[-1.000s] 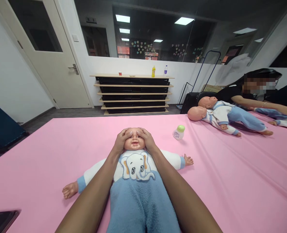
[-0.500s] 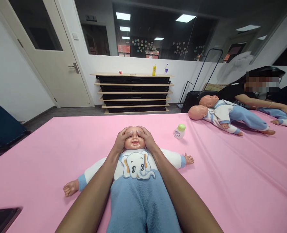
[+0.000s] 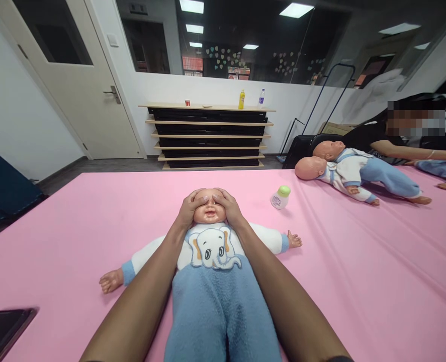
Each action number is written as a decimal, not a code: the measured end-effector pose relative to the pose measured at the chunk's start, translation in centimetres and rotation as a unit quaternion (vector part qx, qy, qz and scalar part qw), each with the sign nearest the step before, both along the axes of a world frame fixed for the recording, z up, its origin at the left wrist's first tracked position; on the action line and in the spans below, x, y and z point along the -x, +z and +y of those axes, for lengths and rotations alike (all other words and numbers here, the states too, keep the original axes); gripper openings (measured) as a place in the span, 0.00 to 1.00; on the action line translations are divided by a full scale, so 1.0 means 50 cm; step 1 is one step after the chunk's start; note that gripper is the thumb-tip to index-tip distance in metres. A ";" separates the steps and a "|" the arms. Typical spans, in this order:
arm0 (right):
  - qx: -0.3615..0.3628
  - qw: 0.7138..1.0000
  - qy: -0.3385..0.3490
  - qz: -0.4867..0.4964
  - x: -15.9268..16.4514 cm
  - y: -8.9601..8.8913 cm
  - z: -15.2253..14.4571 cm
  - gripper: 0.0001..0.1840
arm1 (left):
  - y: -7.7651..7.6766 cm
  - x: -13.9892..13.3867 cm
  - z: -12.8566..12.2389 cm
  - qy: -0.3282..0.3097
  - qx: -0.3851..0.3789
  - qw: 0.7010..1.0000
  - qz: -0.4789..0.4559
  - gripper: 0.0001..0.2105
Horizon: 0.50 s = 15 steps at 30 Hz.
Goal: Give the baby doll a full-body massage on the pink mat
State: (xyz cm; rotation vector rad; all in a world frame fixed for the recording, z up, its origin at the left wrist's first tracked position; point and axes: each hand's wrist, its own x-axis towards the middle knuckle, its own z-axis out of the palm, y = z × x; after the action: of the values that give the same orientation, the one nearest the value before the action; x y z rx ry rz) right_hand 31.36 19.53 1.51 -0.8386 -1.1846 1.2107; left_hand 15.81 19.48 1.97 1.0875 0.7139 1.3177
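Note:
A baby doll [image 3: 211, 291] in a white top with an elephant and blue fleece trousers lies on its back on the pink padded table [image 3: 94, 216], arms spread. My left hand [image 3: 190, 207] cups one side of its head, fingers curved round the side and the thumb lying across the eye area. On the opposite side, my right hand [image 3: 228, 206] mirrors this, its thumb near the other eye. The doll's nose and mouth show between the hands; its eyes are mostly covered. A small bottle with a green cap [image 3: 280, 197] stands to the right, apart from my hands.
Two more dolls [image 3: 358, 171] lie at the far right, near a person [image 3: 366, 136] in black leaning over another doll. A phone [image 3: 6, 332] rests at the front left corner. Beyond the table stands a low stack of boards [image 3: 207, 136] with bottles on top.
My thumbs have slid slightly down and inward over the doll's eye area. Both hands stay round its head. The camera view has tilted a little downward.

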 end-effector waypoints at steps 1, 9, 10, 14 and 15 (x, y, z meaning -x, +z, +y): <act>-0.002 1.000 0.000 0.002 0.000 -0.001 0.001 0.23 | -0.001 0.000 0.000 0.001 -0.001 1.000 -0.002 0.24; -0.012 1.000 -0.006 0.021 0.002 -0.015 0.017 0.20 | -0.006 -0.003 0.006 0.016 -0.003 1.000 -0.022 0.21; -0.012 1.000 -0.010 0.023 0.003 -0.018 0.021 0.19 | -0.006 -0.004 0.007 0.019 -0.003 0.999 -0.026 0.20; -0.010 0.999 -0.024 0.030 0.003 -0.025 0.028 0.19 | -0.008 -0.009 0.011 0.034 0.000 0.999 -0.039 0.20; -0.010 0.999 -0.023 0.030 0.003 -0.024 0.026 0.20 | -0.008 -0.009 0.011 0.040 0.004 0.998 -0.040 0.21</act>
State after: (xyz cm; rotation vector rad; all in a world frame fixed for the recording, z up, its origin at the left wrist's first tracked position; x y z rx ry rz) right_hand 31.20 20.81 0.32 -0.8051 -1.1202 1.1766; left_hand 16.25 20.02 1.55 1.0029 0.7097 1.4165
